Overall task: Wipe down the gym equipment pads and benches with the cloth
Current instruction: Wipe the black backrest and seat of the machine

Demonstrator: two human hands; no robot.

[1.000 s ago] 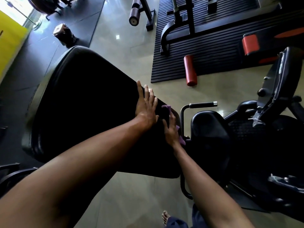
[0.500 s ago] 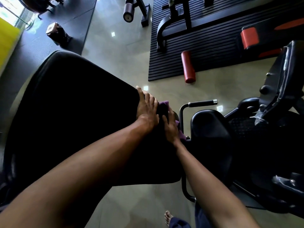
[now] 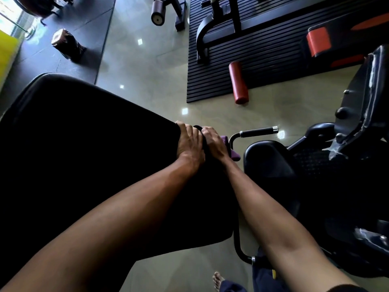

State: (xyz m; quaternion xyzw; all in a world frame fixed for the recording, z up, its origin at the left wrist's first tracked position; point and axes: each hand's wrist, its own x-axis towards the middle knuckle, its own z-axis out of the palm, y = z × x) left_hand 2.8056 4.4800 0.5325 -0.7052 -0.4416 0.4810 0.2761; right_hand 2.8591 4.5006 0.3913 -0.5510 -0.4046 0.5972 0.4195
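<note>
As hands [image 3: 190, 144] grip pad [image 3: 84, 154], cloth [image 3: 235, 157] under right

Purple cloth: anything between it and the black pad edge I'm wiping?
Nothing visible. The right hand holds the purple cloth against the edge of the black pad; the left hand grips that edge beside it.

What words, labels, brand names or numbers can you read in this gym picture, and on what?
No text can be read here.
The patterned wrapper on the bundle on the dark floor mat is too blurred to read.
The torn film on the black machine shows no legible letters.
</note>
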